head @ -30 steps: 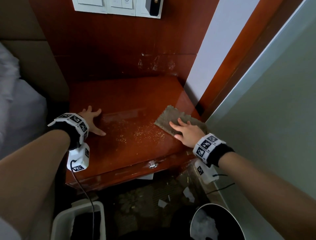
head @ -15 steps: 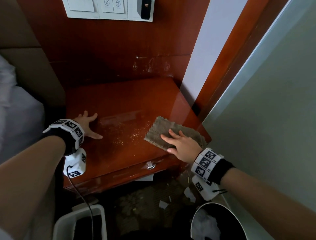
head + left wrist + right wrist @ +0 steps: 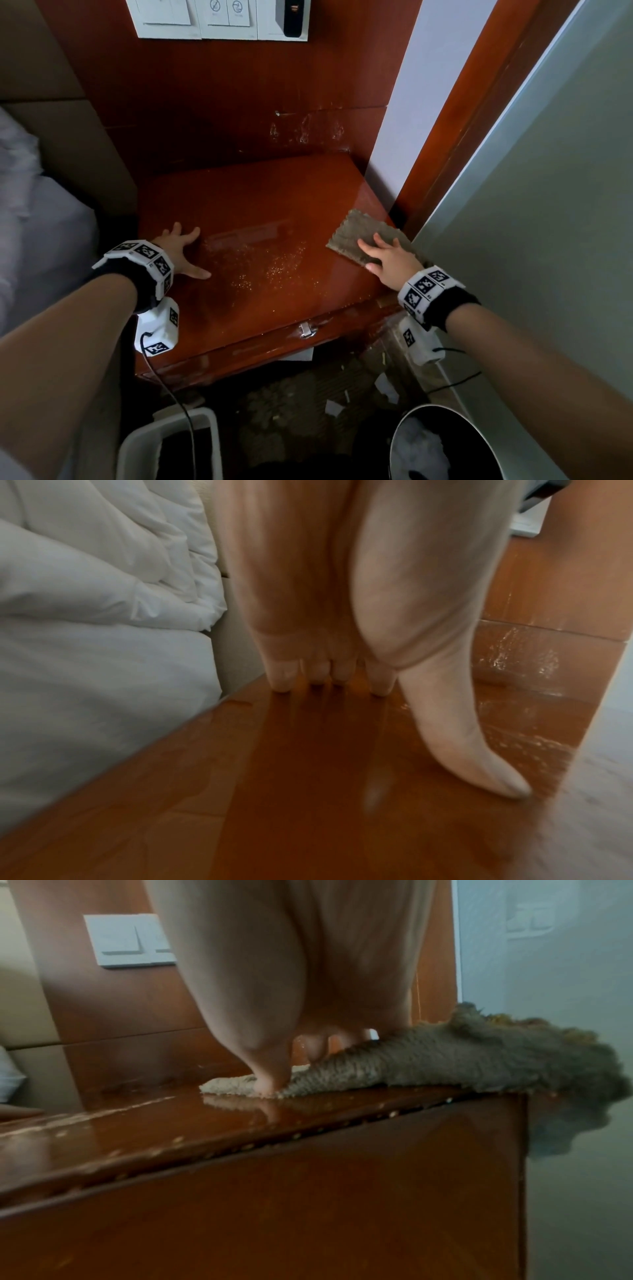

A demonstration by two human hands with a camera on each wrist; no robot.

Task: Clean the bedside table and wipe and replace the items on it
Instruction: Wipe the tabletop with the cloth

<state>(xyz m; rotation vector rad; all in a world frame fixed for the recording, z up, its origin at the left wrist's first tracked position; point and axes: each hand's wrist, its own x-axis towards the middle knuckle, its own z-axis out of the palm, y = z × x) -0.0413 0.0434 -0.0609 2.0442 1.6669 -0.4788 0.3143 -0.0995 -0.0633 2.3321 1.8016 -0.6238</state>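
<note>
The reddish wooden bedside table (image 3: 246, 205) has a glossy top with fine crumbs (image 3: 270, 267) scattered across its middle. A grey-brown cloth (image 3: 356, 233) lies flat at the table's right side, one end hanging over the right edge (image 3: 548, 1069). My right hand (image 3: 387, 257) presses flat on the cloth with straight fingers (image 3: 267, 1080). My left hand (image 3: 181, 250) rests flat on the table's left part, fingers spread (image 3: 329, 677), holding nothing. No other items stand on the table top.
A bed with white bedding (image 3: 41, 219) borders the table's left side (image 3: 85, 615). A switch panel (image 3: 219, 19) is on the wall above. On the floor below stand a white bin (image 3: 137, 445) and a dark round bin (image 3: 445, 445), with paper scraps (image 3: 387, 383) nearby. A grey wall (image 3: 548, 240) closes the right side.
My right hand slid the cloth left over the crumbs, then back to the table's right edge. My left hand stayed flat in place.
</note>
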